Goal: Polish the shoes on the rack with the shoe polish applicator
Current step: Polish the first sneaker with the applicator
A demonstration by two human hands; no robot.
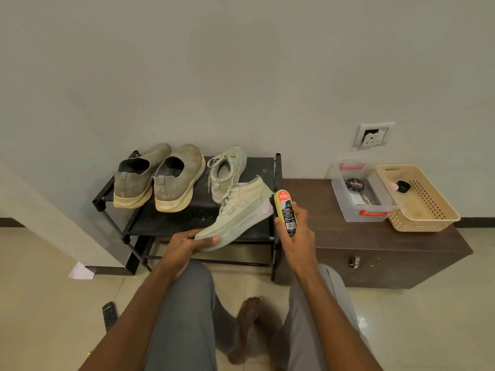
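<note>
Applicator (pixel 286 212) in right grip (pixel 296 238), touching sneaker (pixel 238 210)

Your black rack (pixel 249 167) stands on the tiled floor (pixel 53 263) and carries a tan pair of shoes (pixel 158 178) side by side plus one pale laced sneaker (pixel 227 167). Just beside it, your low brown cabinet (pixel 375 253) bears a clear box (pixel 359 194) and a beige basket (pixel 420 202). A remote (pixel 109 315) and a paper scrap (pixel 80 271) lie on the floor.
</note>
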